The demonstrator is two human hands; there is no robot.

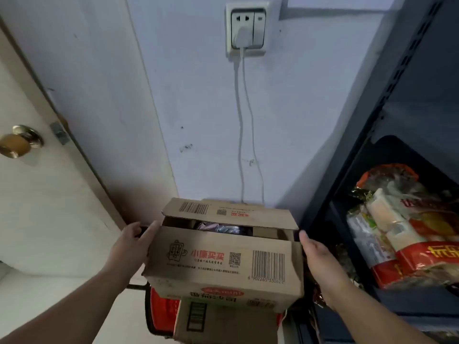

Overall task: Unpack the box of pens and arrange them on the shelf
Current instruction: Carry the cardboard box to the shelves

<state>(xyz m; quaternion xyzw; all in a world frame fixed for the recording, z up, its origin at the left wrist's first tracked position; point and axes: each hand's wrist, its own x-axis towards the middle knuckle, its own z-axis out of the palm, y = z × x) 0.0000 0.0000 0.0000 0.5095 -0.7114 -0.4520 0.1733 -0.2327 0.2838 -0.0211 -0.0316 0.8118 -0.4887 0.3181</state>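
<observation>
Two bare forearms low in frame, left hand (pixel 131 247) and right hand (pixel 320 259) pressed flat against opposite ends of the cardboard box (pixel 223 259), fingers straight, thumbs up near the top edge; clamping, not curling round anything. Pale door (pixel 37 194) to the left. Dark metal shelf (pixel 367 135) close on the right, lower bay crowded with food packets (pixel 402 227). Box level over a second carton (pixel 223 321) and a red basket (pixel 161 311); resting or lifted, not clear. Top flaps half open, shiny wrappers glimpsed in the gap; pens not made out. Wall socket (pixel 247 28) above, white cable (pixel 239 120) dropping behind the box. Risks, as judged: palm-only squeeze liable to slip and drop the box onto the basket; loose flaps liable to catch the shelf upright; far edge liable to snag the cable; scant free room in the visible bay
</observation>
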